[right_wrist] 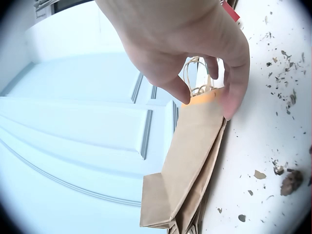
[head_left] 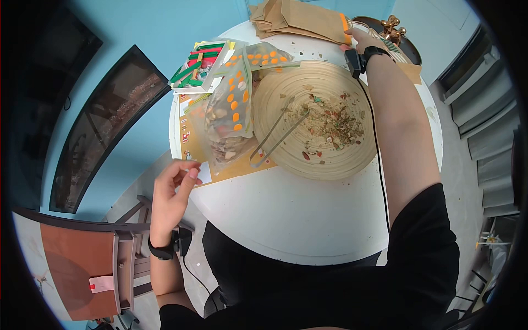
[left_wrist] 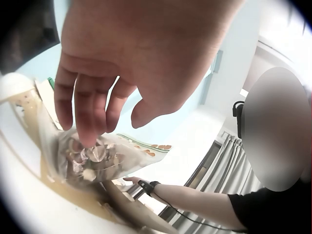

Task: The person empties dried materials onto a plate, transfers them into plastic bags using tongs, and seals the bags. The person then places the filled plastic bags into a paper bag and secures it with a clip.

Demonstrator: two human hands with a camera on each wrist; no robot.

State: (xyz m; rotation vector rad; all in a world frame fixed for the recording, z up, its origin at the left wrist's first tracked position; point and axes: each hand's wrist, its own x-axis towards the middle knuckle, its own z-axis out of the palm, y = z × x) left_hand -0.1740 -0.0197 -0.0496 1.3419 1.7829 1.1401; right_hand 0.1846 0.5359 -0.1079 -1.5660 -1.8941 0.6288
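In the head view my right hand [head_left: 366, 41] is at the far side of the round white table, at the handle end of a stack of brown paper bags [head_left: 308, 22]. The right wrist view shows the thumb at one edge of the orange-banded bag top [right_wrist: 202, 97] and a finger at the other, with twisted handles [right_wrist: 195, 73] behind. My left hand [head_left: 173, 190] hovers at the table's left edge with loosely bent fingers and nothing in them. Nearest to it is a clear zip bag with orange dots [head_left: 228, 115], filled with pale dried pieces.
A round woven tray [head_left: 335, 168] holds dried plant bits and metal tongs [head_left: 280, 137]. At the back left is a white box [head_left: 201, 66] of green and red packets. A dark round tray [head_left: 410, 52] with brass-coloured items stands back right. Crumbs dot the tabletop [right_wrist: 273, 97].
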